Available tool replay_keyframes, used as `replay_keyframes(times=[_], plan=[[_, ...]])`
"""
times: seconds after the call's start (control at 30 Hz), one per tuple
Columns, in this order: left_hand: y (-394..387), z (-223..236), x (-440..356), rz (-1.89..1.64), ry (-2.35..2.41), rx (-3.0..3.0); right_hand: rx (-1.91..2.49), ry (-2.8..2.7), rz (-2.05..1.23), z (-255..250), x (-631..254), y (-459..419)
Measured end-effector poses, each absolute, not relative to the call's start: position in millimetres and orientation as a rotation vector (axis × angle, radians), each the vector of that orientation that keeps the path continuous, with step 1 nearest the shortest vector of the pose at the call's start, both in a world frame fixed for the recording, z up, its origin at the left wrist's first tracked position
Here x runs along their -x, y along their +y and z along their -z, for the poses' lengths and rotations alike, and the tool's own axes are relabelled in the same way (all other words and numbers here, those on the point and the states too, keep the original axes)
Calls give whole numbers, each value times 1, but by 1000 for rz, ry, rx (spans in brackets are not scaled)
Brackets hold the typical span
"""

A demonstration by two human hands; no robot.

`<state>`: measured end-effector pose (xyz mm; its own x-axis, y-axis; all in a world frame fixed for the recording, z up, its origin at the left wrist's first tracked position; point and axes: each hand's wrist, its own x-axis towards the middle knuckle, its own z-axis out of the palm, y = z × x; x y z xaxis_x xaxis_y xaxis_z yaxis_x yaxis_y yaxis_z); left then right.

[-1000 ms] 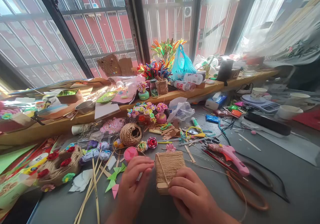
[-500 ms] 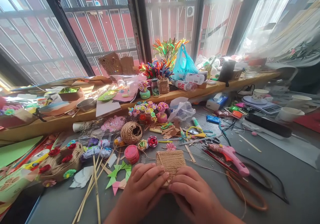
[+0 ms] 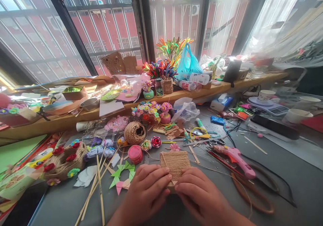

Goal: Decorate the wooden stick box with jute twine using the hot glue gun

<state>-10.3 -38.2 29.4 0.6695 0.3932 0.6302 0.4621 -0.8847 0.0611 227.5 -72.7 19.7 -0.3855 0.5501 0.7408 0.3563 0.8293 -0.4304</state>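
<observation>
Between my two hands is a small box-like piece wound with twine (image 3: 175, 162), its wrapped top facing me in even rows. My left hand (image 3: 148, 187) grips its left side, fingers bent over the near part. From the right, my right hand (image 3: 199, 190) presses its near corner with fingers curled. Both thumbs and the underside of the piece are hidden. A pink paper flower (image 3: 174, 147) lies just behind it. A ball of jute twine (image 3: 134, 133) sits farther back to the left, near a round red container (image 3: 135, 154). Loose twine trails off to the right.
On the right lie a pink glue gun (image 3: 237, 160) and brown-handled scissors (image 3: 252, 194). Thin wooden sticks (image 3: 100, 192) and a folded-paper star ring (image 3: 117, 175) lie left. A twine-wrapped flower basket (image 3: 63, 162) stands at far left. A cluttered wooden ledge (image 3: 141, 102) runs along the window.
The view has shifted slightly, so everything sits a little farther right. Both hands stay on the twine-wound piece, with only slight finger movement.
</observation>
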Motion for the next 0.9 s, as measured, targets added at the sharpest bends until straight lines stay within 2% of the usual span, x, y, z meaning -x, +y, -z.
replay_keyframes(times=[0.27,0.53,0.9], plan=[[-37,-28,8,1068,-708,2740,841,-2018,-280,-29,-238,-51],[-38,-23,9,1064,-703,2710,790,-2123,-389,-38,-248,-41],[-33,-29,12,1001,-728,2836,928,-2065,-232,-29,-251,-29]])
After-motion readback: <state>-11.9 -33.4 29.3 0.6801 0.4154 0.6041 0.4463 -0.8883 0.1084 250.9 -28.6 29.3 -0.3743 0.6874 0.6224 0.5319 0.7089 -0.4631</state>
